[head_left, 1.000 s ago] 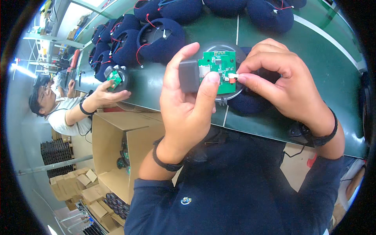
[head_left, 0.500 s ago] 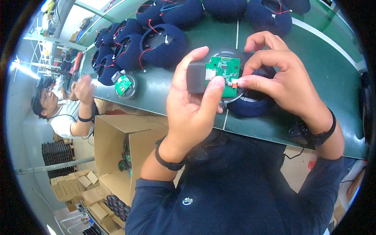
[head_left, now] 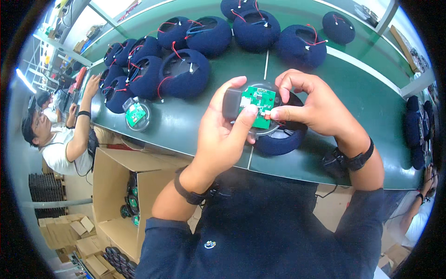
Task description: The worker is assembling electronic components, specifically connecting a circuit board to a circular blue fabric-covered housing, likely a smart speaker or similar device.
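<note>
My left hand (head_left: 218, 139) is closed round a dark grey plastic base (head_left: 231, 103) that carries a green circuit board (head_left: 261, 98). Its thumb lies on the board's face. At the board's right edge, my right hand (head_left: 318, 107) pinches a small white-and-red wire connector (head_left: 267, 114) between thumb and forefinger, by the socket. Whether the plug is seated cannot be made out. Just under the base and my right hand sits a navy fabric-covered shell (head_left: 281, 143), open side up, partly hidden by them.
Several navy shells (head_left: 185, 76) with red wires stand along the far left and back of the green table (head_left: 353, 125). Another base with a board (head_left: 136, 115) lies at left. A cardboard box (head_left: 118, 186) stands below the table edge. A co-worker (head_left: 60, 139) is at left.
The view has shifted, so more shells at the back and right now show. My hands keep the same hold on base and connector. The co-worker's hand has moved over the table.
</note>
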`<state>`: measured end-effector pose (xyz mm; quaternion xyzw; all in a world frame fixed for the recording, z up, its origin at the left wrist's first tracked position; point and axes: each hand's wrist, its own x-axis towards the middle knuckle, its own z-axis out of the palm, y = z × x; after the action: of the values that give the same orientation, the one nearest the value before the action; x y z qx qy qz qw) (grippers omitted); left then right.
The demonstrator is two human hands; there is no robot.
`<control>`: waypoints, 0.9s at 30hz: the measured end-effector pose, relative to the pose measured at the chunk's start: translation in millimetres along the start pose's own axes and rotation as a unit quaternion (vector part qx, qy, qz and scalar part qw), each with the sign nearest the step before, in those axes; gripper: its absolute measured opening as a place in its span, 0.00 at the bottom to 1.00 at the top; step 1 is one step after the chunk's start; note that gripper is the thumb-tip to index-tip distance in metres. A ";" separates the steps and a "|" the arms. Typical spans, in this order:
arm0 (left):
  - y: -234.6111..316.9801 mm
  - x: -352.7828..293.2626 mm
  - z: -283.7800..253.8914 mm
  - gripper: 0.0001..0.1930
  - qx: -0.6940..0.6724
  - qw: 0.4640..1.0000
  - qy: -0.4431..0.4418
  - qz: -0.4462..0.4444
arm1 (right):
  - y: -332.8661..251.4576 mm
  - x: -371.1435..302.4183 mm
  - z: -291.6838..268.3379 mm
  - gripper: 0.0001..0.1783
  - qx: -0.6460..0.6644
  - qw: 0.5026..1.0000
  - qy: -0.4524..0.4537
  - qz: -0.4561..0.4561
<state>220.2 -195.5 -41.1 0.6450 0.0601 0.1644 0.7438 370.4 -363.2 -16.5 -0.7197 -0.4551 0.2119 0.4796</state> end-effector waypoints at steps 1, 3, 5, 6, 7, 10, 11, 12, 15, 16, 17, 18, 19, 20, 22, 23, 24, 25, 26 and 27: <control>-1.3 0.0 0.5 0.28 0.000 1.000 0.003 0.000 | 0.7 1.5 -0.3 0.17 0.000 1.000 -0.003 -0.001; -6.3 -0.3 3.2 0.29 -0.019 1.000 0.013 0.019 | 5.0 0.1 -3.4 0.14 0.062 0.997 -0.001 -0.035; -8.6 -0.7 0.6 0.29 -0.019 1.000 0.012 0.018 | 10.9 -1.5 -7.8 0.09 0.113 0.993 0.013 -0.007; -8.1 0.1 -0.7 0.29 -0.016 1.000 0.011 0.021 | 10.8 -1.4 -9.0 0.08 0.169 0.985 0.024 0.016; -9.5 0.4 -1.6 0.29 -0.017 0.999 0.013 0.024 | 14.2 1.3 -12.0 0.08 0.163 0.985 0.049 -0.019; -23.6 -0.4 -8.3 0.27 -0.016 0.995 0.060 0.082 | 22.3 12.9 -38.3 0.10 0.081 0.979 0.163 -0.087; -30.4 0.0 -11.8 0.27 0.005 0.994 0.062 0.088 | 20.1 14.9 -54.9 0.11 0.031 0.972 0.219 -0.081; -38.5 0.6 -16.4 0.26 0.030 0.993 0.069 0.095 | 34.4 21.0 -77.4 0.12 0.004 0.956 0.275 -0.097; -69.3 0.8 -21.5 0.24 -0.070 0.996 0.036 0.033 | 104.3 37.4 -172.3 0.19 -0.152 0.918 0.363 -0.051; -70.1 2.7 -19.1 0.23 -0.075 0.996 0.028 0.036 | 126.7 39.2 -204.3 0.26 -0.281 0.873 0.398 -0.025; -68.2 3.8 -16.7 0.23 -0.038 0.998 0.024 0.048 | 154.1 33.8 -240.1 0.30 -0.391 0.827 0.405 -0.008; -68.0 4.0 -14.2 0.23 0.001 0.998 0.025 0.061 | 179.4 39.1 -259.8 0.35 -0.493 0.771 0.404 0.008; -72.6 4.3 -16.6 0.23 -0.008 0.998 0.031 0.053 | 193.5 51.6 -264.1 0.40 -0.528 0.765 0.364 0.058; -74.6 1.8 -18.8 0.22 -0.026 0.998 0.022 0.056 | 193.5 48.1 -275.9 0.45 -0.571 0.741 0.335 0.111; -76.9 2.5 -23.8 0.22 -0.053 0.997 0.016 0.045 | 222.9 62.0 -270.5 0.53 -0.624 0.669 0.351 0.200; -77.2 1.1 -26.3 0.22 -0.046 0.998 0.023 0.035 | 226.9 68.7 -266.7 0.55 -0.591 0.696 0.349 0.210; -77.3 0.4 -27.8 0.22 -0.039 0.999 0.026 0.024 | 229.0 70.9 -263.3 0.56 -0.556 0.721 0.348 0.222; -76.6 0.5 -27.7 0.22 -0.046 0.999 0.013 0.026 | 231.6 69.9 -263.4 0.55 -0.548 0.721 0.363 0.217; -75.3 0.2 -27.5 0.22 -0.050 0.998 0.016 0.022 | 232.7 70.0 -263.9 0.54 -0.538 0.724 0.376 0.211; -74.4 0.0 -27.4 0.22 -0.052 0.998 0.020 0.017 | 229.6 69.5 -265.8 0.51 -0.536 0.734 0.370 0.191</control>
<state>224.4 -178.2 -118.3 0.6033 0.0554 0.1923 0.7720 705.8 -464.6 -90.5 -0.9508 -0.1329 -0.2635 0.0940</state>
